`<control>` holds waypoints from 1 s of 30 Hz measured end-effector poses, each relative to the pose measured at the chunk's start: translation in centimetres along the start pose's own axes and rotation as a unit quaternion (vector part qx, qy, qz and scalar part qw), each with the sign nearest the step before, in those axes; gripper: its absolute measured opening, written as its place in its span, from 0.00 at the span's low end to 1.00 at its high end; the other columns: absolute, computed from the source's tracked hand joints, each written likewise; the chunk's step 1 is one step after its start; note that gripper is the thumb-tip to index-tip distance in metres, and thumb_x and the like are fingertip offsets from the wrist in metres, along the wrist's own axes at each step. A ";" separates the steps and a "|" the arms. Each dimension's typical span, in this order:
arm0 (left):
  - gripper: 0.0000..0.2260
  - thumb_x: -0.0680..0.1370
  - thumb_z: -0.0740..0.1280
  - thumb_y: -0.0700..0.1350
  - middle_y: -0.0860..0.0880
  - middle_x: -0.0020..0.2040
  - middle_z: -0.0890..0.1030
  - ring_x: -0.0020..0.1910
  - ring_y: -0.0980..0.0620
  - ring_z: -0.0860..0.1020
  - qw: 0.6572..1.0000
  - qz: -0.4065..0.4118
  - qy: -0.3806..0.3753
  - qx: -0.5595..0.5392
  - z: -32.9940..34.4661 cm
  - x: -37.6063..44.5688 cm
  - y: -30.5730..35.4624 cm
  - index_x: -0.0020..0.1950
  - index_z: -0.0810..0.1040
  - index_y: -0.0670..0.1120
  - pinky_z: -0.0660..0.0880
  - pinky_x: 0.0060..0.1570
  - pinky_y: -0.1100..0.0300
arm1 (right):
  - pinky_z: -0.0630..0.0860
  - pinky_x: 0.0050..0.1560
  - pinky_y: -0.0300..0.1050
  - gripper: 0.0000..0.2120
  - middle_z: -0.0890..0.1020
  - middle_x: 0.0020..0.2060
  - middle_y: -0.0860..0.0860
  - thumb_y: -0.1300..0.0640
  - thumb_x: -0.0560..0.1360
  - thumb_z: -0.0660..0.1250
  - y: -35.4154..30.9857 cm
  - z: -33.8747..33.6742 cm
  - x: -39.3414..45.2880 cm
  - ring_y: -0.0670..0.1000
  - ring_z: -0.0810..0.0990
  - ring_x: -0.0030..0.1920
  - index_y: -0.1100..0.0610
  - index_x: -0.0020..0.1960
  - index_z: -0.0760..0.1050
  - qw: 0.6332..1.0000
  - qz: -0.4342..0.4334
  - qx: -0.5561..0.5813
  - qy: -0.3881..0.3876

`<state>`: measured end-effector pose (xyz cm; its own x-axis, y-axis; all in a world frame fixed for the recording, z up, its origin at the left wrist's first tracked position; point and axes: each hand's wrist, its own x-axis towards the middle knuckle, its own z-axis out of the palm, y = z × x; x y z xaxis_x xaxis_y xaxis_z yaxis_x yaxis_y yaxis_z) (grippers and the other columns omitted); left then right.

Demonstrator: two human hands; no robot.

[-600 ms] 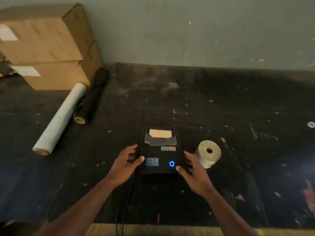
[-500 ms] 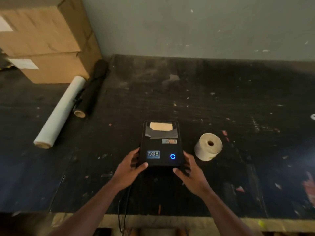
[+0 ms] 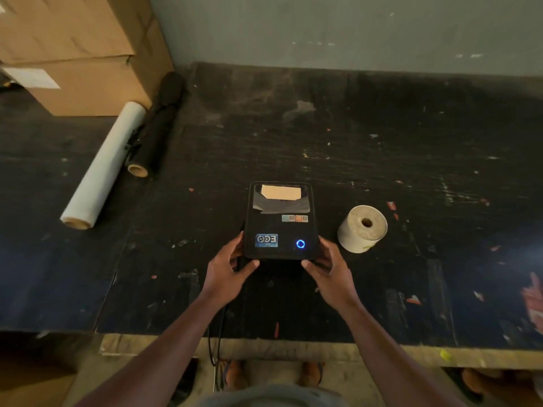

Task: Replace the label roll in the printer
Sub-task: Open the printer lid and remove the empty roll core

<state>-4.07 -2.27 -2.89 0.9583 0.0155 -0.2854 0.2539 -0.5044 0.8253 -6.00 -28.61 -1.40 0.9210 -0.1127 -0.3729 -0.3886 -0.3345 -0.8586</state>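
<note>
We grip the black printer (image 3: 280,221) at its near corners: our left hand (image 3: 226,273) wraps the near-left corner with the thumb under the front edge, and our right hand (image 3: 330,271) wraps the near-right corner the same way. The printer sits on the dark, scuffed table (image 3: 382,142), lid closed, a blue ring light (image 3: 300,244) glowing near our right hand and a pale strip of paper (image 3: 280,192) showing at its far end. The label roll (image 3: 363,229) lies on the table just to the right of the printer, apart from it, its core hole facing up toward us. Far left lie a white roll of film (image 3: 102,167) and a black roll (image 3: 155,127) beside stacked cardboard boxes (image 3: 79,54). A cable (image 3: 216,342) hangs off the table's near edge.
</note>
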 end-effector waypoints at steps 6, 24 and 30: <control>0.38 0.77 0.77 0.48 0.54 0.76 0.75 0.71 0.59 0.74 1.000 -0.008 -0.010 -0.018 -0.2 -0.1 0.1 0.83 0.62 0.58 0.70 0.59 0.72 | 0.74 0.72 0.54 0.37 0.78 0.71 0.46 0.55 0.76 0.76 0.5 0.2 0.4 0.47 0.77 0.70 0.44 0.79 0.61 1.000 0.007 0.006 -0.011; 0.39 0.78 0.76 0.51 0.49 0.76 0.75 0.73 0.53 0.74 1.000 0.015 -0.014 -0.019 -1.2 -0.4 1.3 0.84 0.60 0.56 0.72 0.74 0.50 | 0.77 0.69 0.61 0.37 0.76 0.73 0.48 0.50 0.78 0.74 0.4 0.3 0.1 0.50 0.75 0.71 0.44 0.81 0.60 0.997 -0.037 -0.054 0.040; 0.37 0.75 0.78 0.55 0.54 0.64 0.83 0.65 0.58 0.80 0.995 0.058 0.036 -0.072 -2.8 1.5 4.6 0.81 0.66 0.56 0.76 0.69 0.53 | 0.74 0.58 0.34 0.32 0.81 0.59 0.38 0.44 0.77 0.73 -3.7 -0.9 2.1 0.35 0.79 0.61 0.46 0.78 0.67 0.989 -0.113 -0.011 0.097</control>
<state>-1.09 -2.12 1.80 0.9879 0.0296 -0.1524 0.1522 -0.3772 0.9135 -2.67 -28.49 1.30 0.9730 -0.2097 -0.0961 -0.1738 -0.3922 -0.9033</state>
